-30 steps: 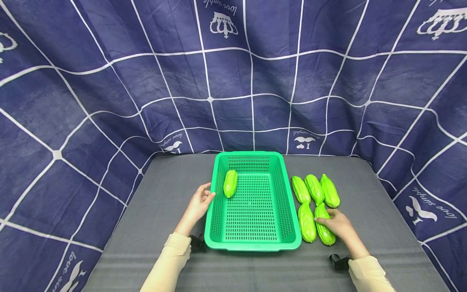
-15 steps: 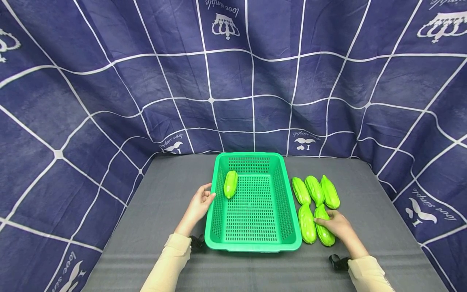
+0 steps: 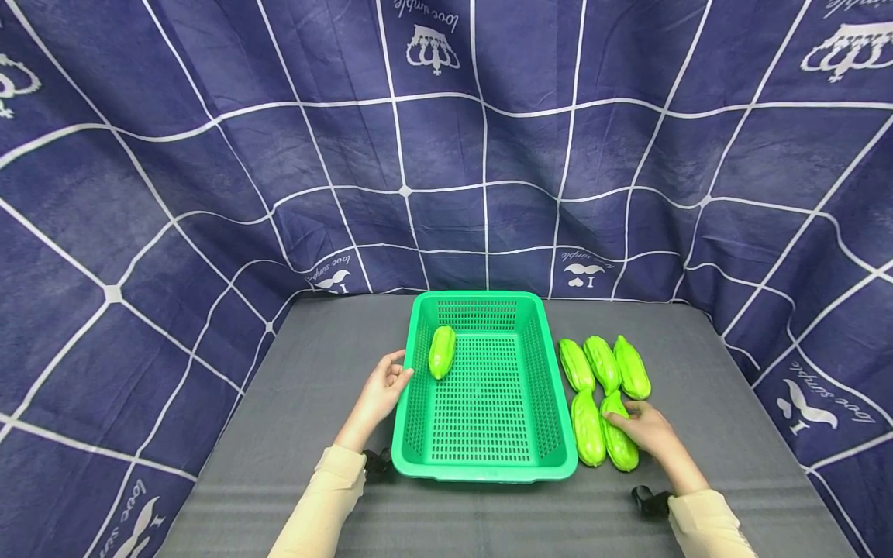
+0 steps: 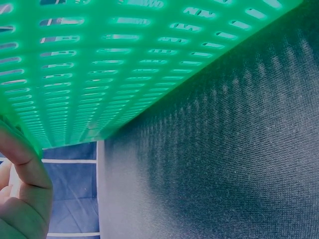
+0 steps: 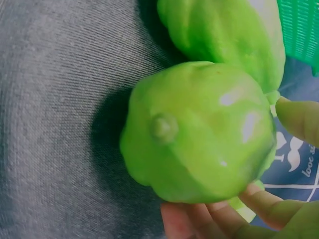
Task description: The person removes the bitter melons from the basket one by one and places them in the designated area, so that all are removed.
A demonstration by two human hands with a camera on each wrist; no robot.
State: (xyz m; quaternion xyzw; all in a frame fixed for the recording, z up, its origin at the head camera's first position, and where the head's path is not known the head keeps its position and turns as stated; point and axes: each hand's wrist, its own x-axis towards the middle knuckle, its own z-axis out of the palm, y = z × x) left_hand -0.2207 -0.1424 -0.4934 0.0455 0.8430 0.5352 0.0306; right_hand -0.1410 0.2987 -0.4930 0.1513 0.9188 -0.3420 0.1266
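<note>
A green plastic basket (image 3: 484,472) with slotted walls stands on the grey cloth. My left hand (image 3: 380,387) holds its left rim; a bent finger (image 4: 30,167) meets the rim in the left wrist view. One light-green ridged gourd (image 3: 442,353) lies inside, near the left wall. To the right of the basket, my right hand (image 3: 647,428) grips the near right gourd (image 3: 617,434), thumb on one side and fingers on the other. In the right wrist view that gourd (image 5: 199,134) points its stubby end at the camera. Another gourd (image 3: 588,428) lies just left of it.
Three more gourds lie in a row behind: left (image 3: 577,364), middle (image 3: 602,364) and right (image 3: 632,367). A navy curtain (image 3: 488,155) with white lines encloses the back and sides of the grey table surface (image 3: 314,349). Dark devices sit at both wrists.
The gripped gourd's near end has shifted very slightly left, and my right thumb has moved a touch. My left hand and the basket stay in place.
</note>
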